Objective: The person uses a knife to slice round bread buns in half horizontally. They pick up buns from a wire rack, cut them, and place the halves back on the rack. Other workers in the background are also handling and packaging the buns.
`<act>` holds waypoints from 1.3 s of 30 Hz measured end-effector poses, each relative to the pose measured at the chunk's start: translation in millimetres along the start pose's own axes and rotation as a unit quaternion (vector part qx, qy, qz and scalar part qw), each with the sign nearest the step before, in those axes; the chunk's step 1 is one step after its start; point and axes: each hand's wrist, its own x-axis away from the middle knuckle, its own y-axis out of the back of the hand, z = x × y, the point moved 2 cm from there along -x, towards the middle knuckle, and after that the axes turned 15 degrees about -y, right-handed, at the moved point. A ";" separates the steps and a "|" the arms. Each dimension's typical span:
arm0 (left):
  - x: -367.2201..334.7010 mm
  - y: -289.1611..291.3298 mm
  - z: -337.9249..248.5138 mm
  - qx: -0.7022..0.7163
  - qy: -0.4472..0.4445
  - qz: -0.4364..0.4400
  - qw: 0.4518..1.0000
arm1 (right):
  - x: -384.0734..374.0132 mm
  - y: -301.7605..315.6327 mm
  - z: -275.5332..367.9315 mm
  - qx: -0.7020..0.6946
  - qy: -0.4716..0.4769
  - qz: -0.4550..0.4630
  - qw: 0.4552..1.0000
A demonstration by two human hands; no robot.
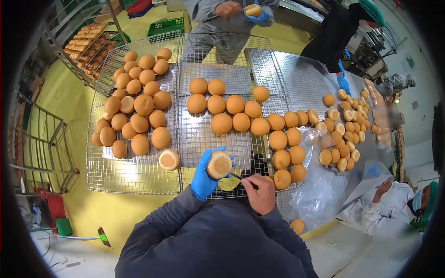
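Note:
In my left hand [202, 180], gloved in blue, a round bun [219, 165] is held with its pale underside up. The bare right hand [260, 193] is closed round the dark handle of a thin knife [236, 176]. Its tip meets the right edge of the bun; whether it goes in is hard to see. Both hands are over the near edge of a wire rack [194, 175]. Just left of them lies another bun [169, 160], pale side up. Brown buns [221, 124] stand in rows beyond my hands.
Many buns [140, 123] are heaped on the left rack, more [345, 139] on the metal table at right. Clear plastic [320, 190] lies beside the near right rows. Across the rack a person in grey [218, 28] holds a bun and a knife. Other people are at right.

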 end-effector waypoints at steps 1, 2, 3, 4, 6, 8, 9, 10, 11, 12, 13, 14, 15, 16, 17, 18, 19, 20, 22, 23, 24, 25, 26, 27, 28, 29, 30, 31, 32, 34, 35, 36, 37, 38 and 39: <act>2.8 -2.8 -0.2 0.001 -0.007 -0.009 1.000 | -3.6 -1.3 1.0 0.008 0.001 -0.001 1.000; 5.9 -5.8 -0.8 0.001 -0.014 -0.017 1.000 | -7.9 -2.3 1.1 0.016 0.002 -0.002 1.000; 8.9 -6.2 -1.8 0.001 -0.020 -0.026 0.999 | -18.3 0.6 -0.5 0.038 -0.001 -0.013 0.999; 8.3 -5.2 -1.2 0.000 -0.015 -0.031 0.999 | -28.1 5.4 0.4 0.062 -0.002 -0.026 0.998; 6.9 -1.4 0.5 -0.003 -0.006 -0.040 0.999 | -21.1 7.4 11.4 0.064 0.003 -0.006 0.998; 8.5 0.4 2.0 -0.008 -0.004 -0.027 1.000 | -7.8 5.0 20.6 0.069 0.030 0.022 0.997; 9.7 0.7 3.0 -0.011 -0.002 -0.021 1.000 | -13.8 6.5 17.7 0.056 0.017 0.019 0.998; 12.6 -3.4 0.8 -0.064 -0.044 -0.008 0.997 | -17.9 9.4 15.4 0.068 0.022 -0.002 0.997; 17.4 -10.9 -3.0 -0.117 -0.086 0.005 0.989 | -21.1 12.5 13.3 0.080 0.026 -0.023 0.996; 17.0 -11.1 -2.2 -0.122 -0.086 0.002 0.989 | -21.9 15.0 12.3 0.092 0.030 -0.044 0.994; 17.9 -10.8 -1.1 -0.127 -0.085 -0.001 0.988 | -12.1 13.4 15.8 0.071 0.034 -0.016 0.997; 13.7 -2.0 4.7 -0.085 -0.041 -0.020 0.995 | -12.6 12.8 14.5 0.070 0.033 -0.014 0.997; 10.8 3.9 8.9 -0.043 0.003 -0.039 0.998 | -15.5 11.7 12.1 0.068 0.032 -0.013 0.997; 10.1 4.9 9.8 -0.027 0.017 -0.039 0.999 | -18.8 10.6 9.2 0.067 0.030 -0.012 0.997; 9.4 5.1 10.5 -0.010 0.031 -0.039 0.999 | -26.8 13.0 2.9 0.088 0.005 -0.037 0.995; 9.3 6.1 11.5 0.006 0.044 -0.038 0.998 | -22.5 13.9 2.2 0.084 0.009 -0.031 0.996; 7.3 11.1 13.7 0.014 0.056 -0.020 0.998 | -18.5 14.5 3.5 0.080 0.015 -0.024 0.996; 5.6 17.2 16.2 0.022 0.068 -0.002 0.997 | -14.0 15.4 6.6 0.076 0.022 -0.016 0.997; 6.5 20.5 16.7 0.019 0.069 0.043 0.996 | -6.5 17.0 9.4 0.073 0.023 0.009 0.997; 8.6 17.1 13.3 0.007 0.059 0.069 0.996 | -10.3 19.0 3.7 0.077 0.011 0.005 0.997; 10.9 16.1 12.8 -0.025 0.034 0.101 0.994 | -14.0 22.3 -0.8 0.080 -0.001 0.001 0.997; 11.3 15.1 11.5 -0.057 0.005 0.131 0.990 | -21.6 28.5 0.0 0.107 0.001 -0.025 0.994; 13.7 14.6 12.0 -0.110 -0.039 0.165 0.979 | -17.2 28.6 4.4 0.103 0.009 -0.006 0.995; 15.1 14.2 12.1 -0.135 -0.043 0.162 0.977 | -7.7 29.5 12.3 0.099 0.017 0.013 0.995; 14.7 11.2 11.0 -0.161 -0.047 0.161 0.973 | -0.7 29.7 16.4 0.095 0.022 0.032 0.995; 15.0 4.9 7.5 -0.160 -0.013 0.123 0.979 | -1.9 28.6 12.5 0.106 0.023 0.036 0.993; 15.8 5.4 8.1 -0.163 -0.005 0.117 0.980 | -5.0 29.5 7.4 0.103 0.005 0.029 0.994; 14.9 5.2 7.7 -0.166 0.000 0.111 0.980 | -11.0 31.7 3.8 0.100 -0.010 0.022 0.995; 15.3 10.3 10.4 -0.172 -0.023 0.137 0.975 | -14.9 33.4 3.6 0.096 -0.025 0.015 0.995; 14.8 8.3 9.5 -0.177 -0.026 0.147 0.973 | -7.7 31.2 8.3 0.085 0.014 0.017 0.996; 13.8 2.0 6.1 -0.176 -0.006 0.130 0.976 | -8.4 29.5 6.4 0.077 0.014 0.020 0.997; 14.2 0.4 5.7 -0.162 0.004 0.120 0.980 | -10.0 27.7 3.6 0.068 0.013 0.022 0.997; 14.3 -1.8 4.2 -0.146 0.011 0.108 0.983 | -20.3 29.7 -2.9 0.073 -0.013 0.013 0.997; 16.1 1.0 5.2 -0.118 0.010 0.103 0.988 | -18.8 30.0 -4.3 0.069 -0.014 0.007 0.997; 13.5 4.7 5.3 -0.056 0.032 0.094 0.993 | -13.8 30.4 -2.8 0.066 -0.015 0.002 0.998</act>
